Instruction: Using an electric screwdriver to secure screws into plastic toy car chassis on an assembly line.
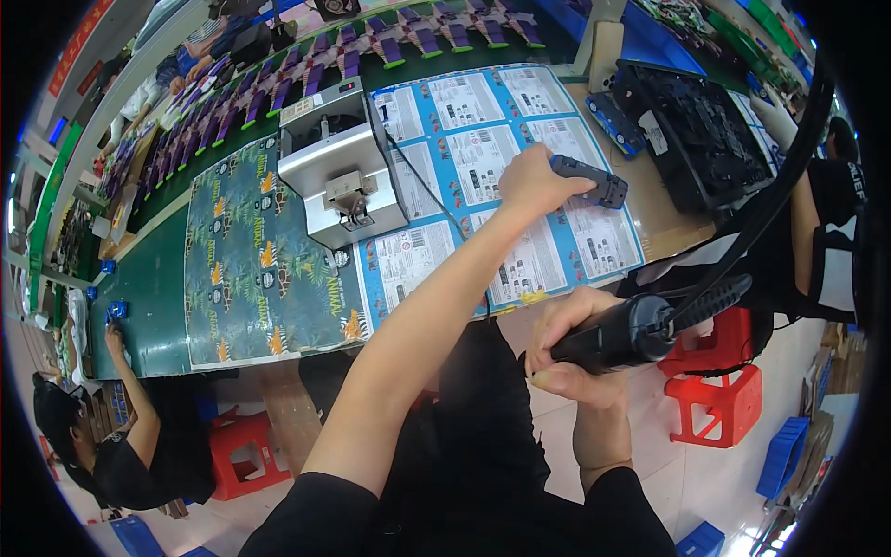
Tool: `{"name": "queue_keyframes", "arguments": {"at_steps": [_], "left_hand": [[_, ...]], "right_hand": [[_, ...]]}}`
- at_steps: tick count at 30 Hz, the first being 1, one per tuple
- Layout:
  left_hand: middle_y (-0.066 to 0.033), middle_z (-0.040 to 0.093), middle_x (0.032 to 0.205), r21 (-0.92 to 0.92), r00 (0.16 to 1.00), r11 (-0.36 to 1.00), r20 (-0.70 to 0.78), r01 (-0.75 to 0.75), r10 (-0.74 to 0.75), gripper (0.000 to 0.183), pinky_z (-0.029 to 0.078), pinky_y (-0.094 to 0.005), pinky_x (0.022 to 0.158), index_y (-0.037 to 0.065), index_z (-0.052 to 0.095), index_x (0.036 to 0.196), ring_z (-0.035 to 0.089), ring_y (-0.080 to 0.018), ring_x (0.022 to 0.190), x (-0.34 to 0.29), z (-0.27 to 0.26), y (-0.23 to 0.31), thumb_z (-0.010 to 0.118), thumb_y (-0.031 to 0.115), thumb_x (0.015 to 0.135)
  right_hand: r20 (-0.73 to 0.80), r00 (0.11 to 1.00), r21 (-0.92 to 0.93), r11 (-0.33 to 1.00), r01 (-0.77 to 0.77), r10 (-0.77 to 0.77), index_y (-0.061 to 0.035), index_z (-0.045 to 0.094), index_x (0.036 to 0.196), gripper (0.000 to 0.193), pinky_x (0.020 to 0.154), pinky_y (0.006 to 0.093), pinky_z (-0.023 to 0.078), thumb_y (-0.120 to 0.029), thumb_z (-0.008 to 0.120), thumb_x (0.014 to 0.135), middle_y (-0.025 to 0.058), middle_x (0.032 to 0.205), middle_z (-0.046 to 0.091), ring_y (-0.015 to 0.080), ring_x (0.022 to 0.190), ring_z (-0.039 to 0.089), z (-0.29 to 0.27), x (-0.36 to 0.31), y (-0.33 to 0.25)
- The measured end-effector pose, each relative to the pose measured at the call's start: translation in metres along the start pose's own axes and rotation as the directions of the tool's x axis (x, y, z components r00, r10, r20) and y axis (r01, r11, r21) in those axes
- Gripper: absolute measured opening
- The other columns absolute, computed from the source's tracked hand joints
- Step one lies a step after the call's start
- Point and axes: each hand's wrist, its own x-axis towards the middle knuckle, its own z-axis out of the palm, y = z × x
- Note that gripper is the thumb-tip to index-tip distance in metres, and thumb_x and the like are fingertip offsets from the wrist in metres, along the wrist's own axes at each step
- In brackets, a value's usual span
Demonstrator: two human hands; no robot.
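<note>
My left hand [531,182] reaches over the table with its fingers and thumb closed on a toy car [608,191]. The car's dark underside seems to face up, and it rests on or just above printed white-and-blue sheets [478,167]. Lower and nearer to me, my right hand [580,342] is wrapped round a black electric screwdriver [624,336], held off the table's front edge. A thick black cable [770,200] rises from the tool's end. The screwdriver's tip is hidden by my hand. Beyond the held car lies another blue toy car [614,125].
A silver box-shaped machine [339,176] stands left of my forearm. A black bin [691,139] of dark parts sits at the right. Behind, purple-and-green pieces [306,70] line a green belt. Co-workers sit at left [121,446] and right [821,223]; red stools [715,404] stand below.
</note>
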Motion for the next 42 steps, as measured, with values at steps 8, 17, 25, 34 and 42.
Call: {"name": "queue_keyframes", "arguments": {"at_steps": [8, 17, 25, 34, 42], "left_hand": [[-0.0083, 0.069, 0.088, -0.497, 0.933, 0.801, -0.291, -0.335, 0.211, 0.04, 0.051, -0.0313, 0.078, -0.001, 0.062, 0.098, 0.065, -0.0157, 0.085, -0.098, -0.062, -0.049, 0.086, 0.011, 0.069], [-0.0112, 0.068, 0.097, -0.976, 0.941, 0.014, -0.214, -0.218, -0.263, 0.039, 0.058, -0.0403, 0.076, 0.005, 0.061, 0.107, 0.069, -0.0243, 0.084, -0.21, -0.146, -0.15, 0.054, 0.042, 0.099], [-0.013, 0.069, 0.084, -0.983, 0.948, 0.18, -0.086, -0.032, -0.305, 0.037, 0.059, -0.035, 0.066, 0.004, 0.061, 0.101, 0.069, -0.0206, 0.071, -0.221, -0.146, -0.144, 0.053, 0.04, 0.1], [-0.0075, 0.067, 0.085, -0.878, 0.955, 0.465, -0.226, -0.115, -0.191, 0.026, 0.052, -0.0268, 0.065, 0.003, 0.06, 0.1, 0.063, -0.0122, 0.071, -0.216, -0.131, -0.148, 0.058, 0.029, 0.1], [-0.0037, 0.069, 0.091, -0.714, 0.911, 0.666, -0.392, -0.214, -0.128, 0.018, 0.051, -0.0241, 0.072, 0.0, 0.064, 0.106, 0.062, -0.0071, 0.08, -0.216, -0.117, -0.145, 0.067, 0.011, 0.093]], "right_hand": [[0.006, 0.986, 0.021, 0.986, 0.166, -0.166, -0.0004, 0.054, 0.092, 0.03, 0.055, 0.0273, 0.051, 0.0, 0.076, 0.072, 0.009, 0.067, 0.059, 0.0151, 0.055, 0.058, -0.009, 0.005, -0.005], [0.01, 0.944, 0.11, 0.939, 0.326, -0.329, -0.0023, 0.046, 0.094, 0.016, 0.049, 0.0301, 0.046, -0.014, 0.056, 0.091, 0.0069, 0.063, 0.048, 0.0148, 0.047, 0.047, 0.051, 0.068, 0.01], [-0.092, 0.856, -0.029, 0.86, 0.509, -0.51, 0.0002, 0.056, 0.092, 0.013, 0.054, 0.0316, 0.051, -0.006, 0.067, 0.088, 0.0063, 0.06, 0.057, 0.0146, 0.048, 0.056, 0.128, 0.161, 0.05], [0.056, 0.839, -0.29, 0.795, 0.532, -0.541, -0.001, 0.056, 0.087, 0.014, 0.049, 0.029, 0.049, 0.0, 0.069, 0.085, 0.0056, 0.056, 0.055, 0.0136, 0.044, 0.053, 0.141, 0.184, 0.08], [0.174, 0.858, -0.354, 0.782, 0.513, -0.484, -0.0022, 0.058, 0.083, 0.016, 0.046, 0.0254, 0.045, -0.003, 0.074, 0.082, 0.0034, 0.055, 0.056, 0.0126, 0.043, 0.054, 0.146, 0.195, 0.075]]}}
